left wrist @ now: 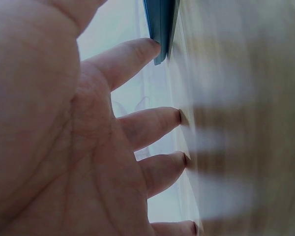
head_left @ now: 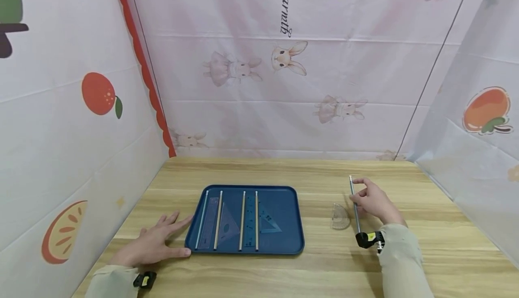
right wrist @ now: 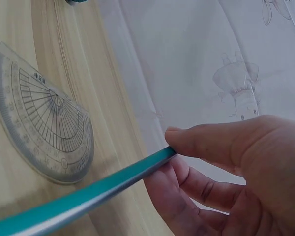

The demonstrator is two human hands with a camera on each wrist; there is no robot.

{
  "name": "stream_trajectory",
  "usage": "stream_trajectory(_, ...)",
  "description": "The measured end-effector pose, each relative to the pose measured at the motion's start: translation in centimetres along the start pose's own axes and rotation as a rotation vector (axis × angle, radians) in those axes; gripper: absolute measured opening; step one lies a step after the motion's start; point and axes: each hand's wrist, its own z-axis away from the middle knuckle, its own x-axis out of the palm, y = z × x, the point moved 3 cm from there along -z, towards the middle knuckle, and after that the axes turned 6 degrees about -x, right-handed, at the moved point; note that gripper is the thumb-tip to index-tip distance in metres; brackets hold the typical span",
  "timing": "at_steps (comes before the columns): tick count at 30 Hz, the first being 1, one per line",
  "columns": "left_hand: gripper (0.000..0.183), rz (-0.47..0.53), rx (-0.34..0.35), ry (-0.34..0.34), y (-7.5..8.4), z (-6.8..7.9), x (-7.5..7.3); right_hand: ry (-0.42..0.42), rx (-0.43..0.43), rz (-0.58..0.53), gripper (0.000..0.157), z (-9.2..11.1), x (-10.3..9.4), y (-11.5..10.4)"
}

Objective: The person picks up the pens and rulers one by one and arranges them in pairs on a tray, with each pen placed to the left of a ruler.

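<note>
My right hand (head_left: pixel 375 202) pinches a teal-and-silver pencil (right wrist: pixel 105 186) between thumb and fingers, above the right side of the table. Just left of it, a clear protractor (head_left: pixel 339 217) lies flat on the wood. My left hand (head_left: pixel 151 245) rests at the left edge of a blue tray (head_left: pixel 285 208), fingers spread, with thumb and index finger touching the rim. On the tray lie several pencils (head_left: pixel 218 221), a clear purplish ruler (head_left: pixel 208 223), a purplish set square (head_left: pixel 229 226), a blue ruler (head_left: pixel 250 226) and a blue set square (head_left: pixel 270 223).
The wooden table (head_left: pixel 324 271) meets a printed cloth wall (head_left: pixel 251 126) at the back. Cloth walls also rise at the left (head_left: pixel 134 162) and right (head_left: pixel 458 153). Each wrist carries a small black camera.
</note>
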Motion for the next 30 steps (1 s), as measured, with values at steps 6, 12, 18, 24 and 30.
stream_trajectory(6, 0.099, -0.003, 0.000, 0.002, -0.1, -0.1, 0.0, 0.001, -0.010, -0.026, 0.059, -0.1, 0.3, -0.1)
stream_trajectory(12, 0.099, 0.002, -0.004, -0.003, 0.0, -0.1, 0.0, 0.024, -0.011, -0.061, 0.061, -0.2, 0.5, -0.6)
stream_trajectory(18, 0.099, -0.004, 0.007, 0.012, 0.1, 0.0, -0.1, 0.046, 0.002, -0.078, 0.062, -0.4, 0.9, -1.1)
stream_trajectory(24, 0.099, 0.002, 0.013, 0.010, 0.2, 0.1, -0.1, 0.046, -0.006, -0.085, 0.061, -0.6, 1.7, -1.5)
stream_trajectory(30, 0.100, 0.010, 0.017, 0.007, 0.2, 0.2, -0.2, 0.039, -0.014, -0.080, 0.059, -0.8, 2.7, -2.0)
